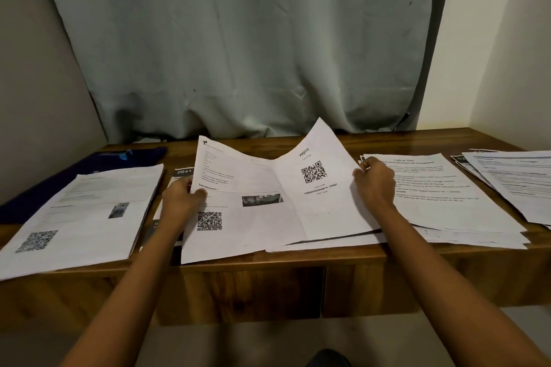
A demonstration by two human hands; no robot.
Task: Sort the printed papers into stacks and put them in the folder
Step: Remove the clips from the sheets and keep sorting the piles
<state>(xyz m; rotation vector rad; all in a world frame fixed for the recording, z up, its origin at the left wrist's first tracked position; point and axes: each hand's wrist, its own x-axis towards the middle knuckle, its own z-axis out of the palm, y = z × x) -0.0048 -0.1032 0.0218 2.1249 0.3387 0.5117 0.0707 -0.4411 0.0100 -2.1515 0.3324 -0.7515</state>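
Observation:
Printed papers lie across a wooden desk (pixel 417 135). My left hand (pixel 182 201) grips the left edge of a sheet with a QR code and a small photo (pixel 238 211), thumb on top. My right hand (pixel 374 180) pinches the right edge of a second sheet with a QR code (pixel 316 202), which curls up from the desk and overlaps the first. A stack with a QR code (pixel 80 217) lies at the left. A text stack (pixel 441 205) lies right of my right hand, another text stack (pixel 512 182) at the far right. A dark blue folder (pixel 98 158) lies at the back left.
A sheet with a dark header reading 2641 (pixel 183 173) peeks out under my left hand. A grey-green curtain (pixel 238 39) hangs behind the desk. Walls close in on both sides. The desk's front edge (pixel 268 259) runs below the papers.

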